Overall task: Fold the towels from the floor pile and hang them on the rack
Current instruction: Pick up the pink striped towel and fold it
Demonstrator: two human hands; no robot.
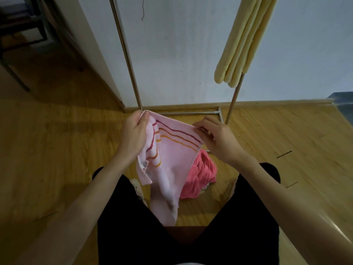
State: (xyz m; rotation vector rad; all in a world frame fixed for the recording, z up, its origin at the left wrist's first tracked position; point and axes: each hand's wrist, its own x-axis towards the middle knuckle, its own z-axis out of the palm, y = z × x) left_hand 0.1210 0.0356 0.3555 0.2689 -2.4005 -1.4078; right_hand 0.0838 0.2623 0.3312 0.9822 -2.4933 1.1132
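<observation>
A pale pink towel [172, 161] with red and orange stripes hangs between my hands above the floor. My left hand [133, 134] grips its upper left corner, the cloth bunched under my palm. My right hand [215, 134] pinches the top edge at the right. The towel's lower end droops toward my legs. Under it on the floor lies the pile, a crumpled coral-pink towel [200, 178]. The metal rack [126, 54] stands against the wall ahead, with a folded pale yellow towel [242, 41] hanging from its right side.
The rack's base bars [191, 112] lie on the wooden floor [57, 150] by the skirting board. A dark furniture frame [21, 33] stands at the back left. My black-clad legs [133, 226] fill the lower view. A blue-grey object [343, 104] sits at the right edge.
</observation>
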